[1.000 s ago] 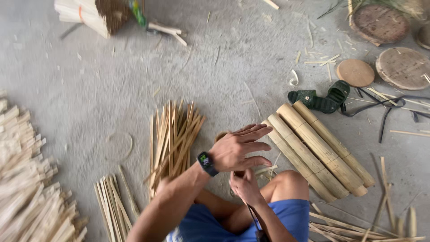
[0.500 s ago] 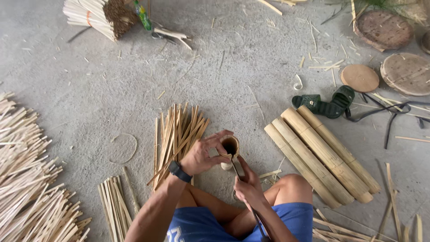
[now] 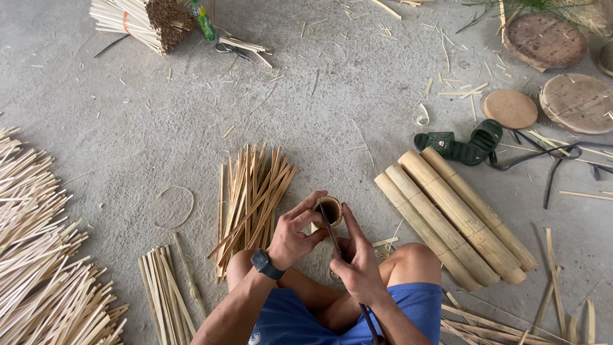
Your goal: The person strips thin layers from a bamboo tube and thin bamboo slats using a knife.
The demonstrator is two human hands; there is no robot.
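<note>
Bare grey concrete floor [image 3: 332, 96], pretty dusty and littered with slivers. Loose fan of split strips [image 3: 252, 201] sits in the middle, a small bundle [image 3: 163, 291] lower left, and a big pale pile [image 3: 38, 255] along the left edge. Three bamboo culms [image 3: 456, 220] lie side by side on the right, green sandals [image 3: 463, 144] just above them, black straps [image 3: 555, 163] trailing off. Round wooden discs [image 3: 511, 108] top right, a tied bundle [image 3: 137, 19] top left.

Split bamboo strips [image 3: 252, 198] lie fanned on the concrete floor [image 3: 128, 128], four bamboo culms [image 3: 453, 217] nearby, green sandals [image 3: 461, 144], and what look like wooden discs [image 3: 546, 41].
</note>
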